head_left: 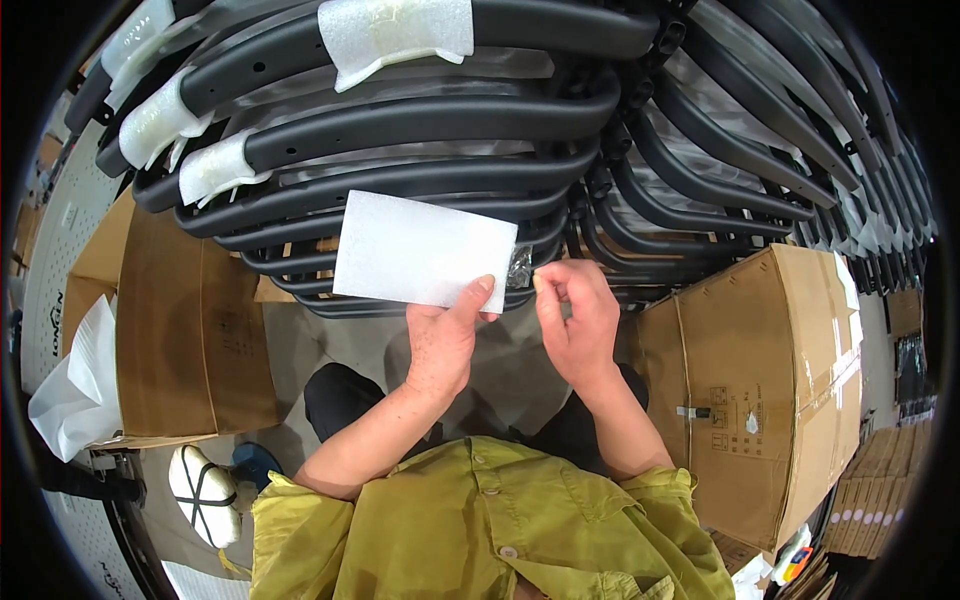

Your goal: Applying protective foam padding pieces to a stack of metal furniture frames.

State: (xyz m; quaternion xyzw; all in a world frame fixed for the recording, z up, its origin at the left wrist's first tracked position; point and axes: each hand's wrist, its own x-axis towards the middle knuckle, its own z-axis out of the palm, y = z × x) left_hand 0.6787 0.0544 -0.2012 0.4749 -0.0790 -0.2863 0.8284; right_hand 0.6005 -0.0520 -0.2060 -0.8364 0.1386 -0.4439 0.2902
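Note:
My left hand (447, 340) grips the lower right corner of a flat white foam sheet (425, 250), its thumb lying on top. A small piece of clear, crinkled tape (520, 267) juts out from the sheet's right edge. At that tape's outer end, my right hand (580, 315) is closed in a pinch between thumb and forefinger. Just beyond the sheet are stacked black curved metal tubes (430, 125). White foam wraps (395, 35) cover parts of some of them at the upper left.
To my left stands an open cardboard box (190, 330) with white foam sheeting (85, 375) hanging out. A large cardboard carton (740, 390) is close on my right. More black tubes (770, 110) fill the upper right. A white, strapped bundle (203, 497) lies on the floor at lower left.

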